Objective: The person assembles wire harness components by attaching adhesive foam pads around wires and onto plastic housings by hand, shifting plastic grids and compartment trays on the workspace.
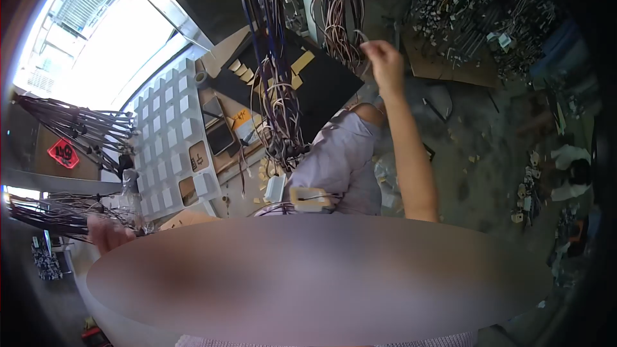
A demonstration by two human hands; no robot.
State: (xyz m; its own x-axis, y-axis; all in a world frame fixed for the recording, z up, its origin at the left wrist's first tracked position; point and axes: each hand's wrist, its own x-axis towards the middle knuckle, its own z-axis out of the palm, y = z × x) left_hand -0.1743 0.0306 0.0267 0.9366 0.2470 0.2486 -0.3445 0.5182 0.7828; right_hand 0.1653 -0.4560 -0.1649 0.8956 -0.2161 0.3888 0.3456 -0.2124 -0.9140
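My right hand is raised with its thumb and fingers pinched together. A thin pale wire reaches its fingertips, beside a hanging bundle of brown and white wires. At the lower left my left hand is smeared, so its fingers cannot be made out. It is close to a bundle of dark cables. Between the hands, a thick bundle of purple and brown wires hangs over a black board. A cream-coloured frame with wires across it lies near my lap, beside a white block.
A white tray of many compartments stands at the left, next to a phone. Another cable bundle projects from the left. Heaps of connectors and wires fill the upper right. Another person is at the far right.
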